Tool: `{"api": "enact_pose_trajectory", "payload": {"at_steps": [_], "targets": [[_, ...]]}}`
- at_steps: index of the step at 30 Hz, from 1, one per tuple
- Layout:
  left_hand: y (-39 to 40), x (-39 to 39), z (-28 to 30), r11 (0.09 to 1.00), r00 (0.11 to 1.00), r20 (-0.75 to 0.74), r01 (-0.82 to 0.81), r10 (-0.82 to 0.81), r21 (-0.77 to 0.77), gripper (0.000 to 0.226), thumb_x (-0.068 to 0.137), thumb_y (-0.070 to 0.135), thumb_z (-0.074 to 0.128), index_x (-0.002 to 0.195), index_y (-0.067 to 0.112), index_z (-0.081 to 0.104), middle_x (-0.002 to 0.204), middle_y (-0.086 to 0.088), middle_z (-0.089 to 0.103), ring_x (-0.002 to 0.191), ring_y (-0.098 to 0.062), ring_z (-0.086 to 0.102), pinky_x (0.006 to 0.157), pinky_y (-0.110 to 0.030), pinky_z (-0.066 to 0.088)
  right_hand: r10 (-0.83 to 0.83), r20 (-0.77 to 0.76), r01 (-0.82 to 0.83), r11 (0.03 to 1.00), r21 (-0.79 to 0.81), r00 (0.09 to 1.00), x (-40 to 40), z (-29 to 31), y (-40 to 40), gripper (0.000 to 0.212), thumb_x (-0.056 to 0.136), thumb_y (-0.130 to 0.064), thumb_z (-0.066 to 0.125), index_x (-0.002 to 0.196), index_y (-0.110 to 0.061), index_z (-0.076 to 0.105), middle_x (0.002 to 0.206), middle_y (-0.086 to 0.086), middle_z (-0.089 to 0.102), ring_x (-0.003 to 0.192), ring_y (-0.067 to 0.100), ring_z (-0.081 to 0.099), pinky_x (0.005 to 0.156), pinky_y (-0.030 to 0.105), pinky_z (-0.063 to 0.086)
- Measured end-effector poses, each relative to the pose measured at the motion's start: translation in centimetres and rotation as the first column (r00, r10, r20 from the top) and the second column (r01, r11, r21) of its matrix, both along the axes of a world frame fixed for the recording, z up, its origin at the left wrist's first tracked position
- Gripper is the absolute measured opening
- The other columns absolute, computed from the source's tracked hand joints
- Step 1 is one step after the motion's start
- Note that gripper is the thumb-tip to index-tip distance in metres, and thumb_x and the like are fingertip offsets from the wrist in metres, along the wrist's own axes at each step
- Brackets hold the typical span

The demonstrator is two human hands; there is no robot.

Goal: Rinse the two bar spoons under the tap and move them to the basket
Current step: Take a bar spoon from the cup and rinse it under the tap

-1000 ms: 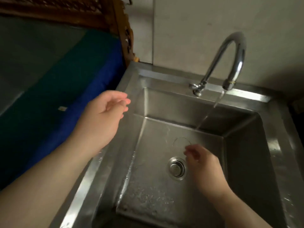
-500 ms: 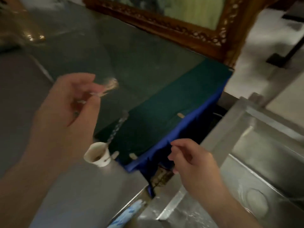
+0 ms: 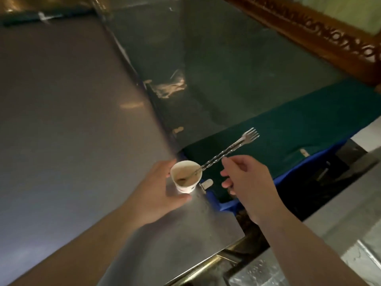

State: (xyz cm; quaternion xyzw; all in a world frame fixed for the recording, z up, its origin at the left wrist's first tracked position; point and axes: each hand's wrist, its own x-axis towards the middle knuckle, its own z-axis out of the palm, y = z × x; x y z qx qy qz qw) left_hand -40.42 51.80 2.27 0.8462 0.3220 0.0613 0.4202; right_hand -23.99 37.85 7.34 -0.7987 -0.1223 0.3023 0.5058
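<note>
Near the middle of the frame, a little below centre, a small white cup (image 3: 186, 176) stands on a grey steel counter (image 3: 68, 124). Two bar spoons (image 3: 223, 154) lean in it side by side, bowls down in the cup, twisted stems rising toward the upper right, forked ends over a green cloth (image 3: 288, 139).

The left hand (image 3: 158, 193) comes in from the lower left and cups the cup from its left side, fingers loosely curved round it, thumb lying just below its base; whether the fingers press the wall cannot be told.

The right hand (image 3: 247, 182) comes in from the lower right. Its fingertips are pinched together just beside the stems at about mid-length, on their lower right; whether they grip the stems is unclear.

A blue edge (image 3: 292, 172) runs under the cloth. A carved wooden frame (image 3: 321, 29) crosses the upper right. A wet steel surface (image 3: 266, 271) shows at the bottom right.
</note>
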Motion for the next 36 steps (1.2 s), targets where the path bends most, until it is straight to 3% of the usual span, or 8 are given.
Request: {"api": "enact_pose_trajectory", "payload": {"at_steps": [3,7,10,15,19,24,36], "targets": [[0.1,0.1,-0.8,0.999,0.998,0.054,-0.022,0.021,0.026,0.067,0.063,0.062,0.075,0.123,0.044,0.05,0.12,0.02,0.052,0.109,0.003,0.055,0.087,-0.02,0.045,0.009,0.035,-0.008,1.0,-0.019,0.999,-0.3,-0.5,1.6,0.012,0.095,-0.034,0.059,0.087,-0.027,0.066,0.072,-0.01,0.074,0.046,0.002,0.062,0.052,0.025,0.046],[0.7,0.3,-1.3,0.998,0.999,0.039,-0.024,0.021,0.058,0.068,0.068,0.054,0.077,0.129,0.04,0.051,0.121,0.017,0.053,0.108,-0.003,0.057,0.092,-0.029,0.051,-0.015,0.029,0.016,0.999,-0.033,0.999,-0.4,-0.5,2.3,0.018,0.099,-0.029,0.054,0.088,-0.024,0.067,0.07,-0.005,0.074,0.046,0.003,0.062,0.045,0.017,0.047],[1.1,0.5,-1.5,0.997,0.999,0.036,-0.036,0.033,0.073,0.068,0.07,0.05,0.078,0.132,0.033,0.053,0.12,0.014,0.055,0.104,-0.006,0.059,0.091,-0.031,0.053,-0.017,0.012,0.017,0.999,-0.033,1.0,-0.4,-0.2,2.4,0.019,0.099,-0.026,0.052,0.089,-0.021,0.068,0.072,-0.003,0.076,0.048,0.005,0.064,0.047,0.019,0.049],[1.3,0.4,-1.8,0.994,0.999,0.033,-0.042,0.039,0.1,0.07,0.068,0.055,0.078,0.131,0.034,0.054,0.117,0.017,0.056,0.099,-0.005,0.06,0.087,-0.025,0.055,-0.014,0.001,0.014,1.0,-0.017,1.0,-0.8,-0.1,2.3,0.023,0.1,-0.023,0.051,0.086,-0.017,0.069,0.071,-0.003,0.075,0.049,0.005,0.064,0.045,0.014,0.048],[1.3,0.5,-1.8,0.994,0.998,0.032,-0.051,0.048,0.101,0.069,0.067,0.057,0.077,0.129,0.037,0.054,0.115,0.02,0.056,0.097,-0.002,0.059,0.083,-0.02,0.053,-0.059,-0.012,0.059,0.998,0.01,0.998,-0.9,-0.3,1.9,0.027,0.101,-0.022,0.05,0.083,-0.014,0.069,0.073,0.004,0.075,0.061,0.016,0.069,0.052,0.019,0.053],[1.3,0.5,-1.8,0.995,0.998,0.046,-0.05,0.046,0.092,0.068,0.068,0.052,0.078,0.13,0.032,0.057,0.113,0.016,0.058,0.097,-0.003,0.06,0.086,-0.026,0.055,-0.204,-0.152,0.218,0.972,0.082,0.967,-0.8,-0.3,1.7,0.028,0.101,-0.017,0.051,0.083,-0.005,0.069,0.071,0.009,0.076,0.052,0.014,0.071,0.045,0.016,0.052],[1.3,0.6,-1.3,0.994,0.998,0.052,-0.039,0.034,0.098,0.066,0.07,0.048,0.08,0.13,0.032,0.058,0.112,0.015,0.061,0.099,-0.005,0.061,0.089,-0.027,0.054,-0.304,-0.364,0.384,0.907,0.171,0.88,-0.7,-0.1,0.0,0.026,0.101,-0.02,0.052,0.09,-0.004,0.069,0.076,0.011,0.078,0.069,0.024,0.077,0.054,0.024,0.06]]}}
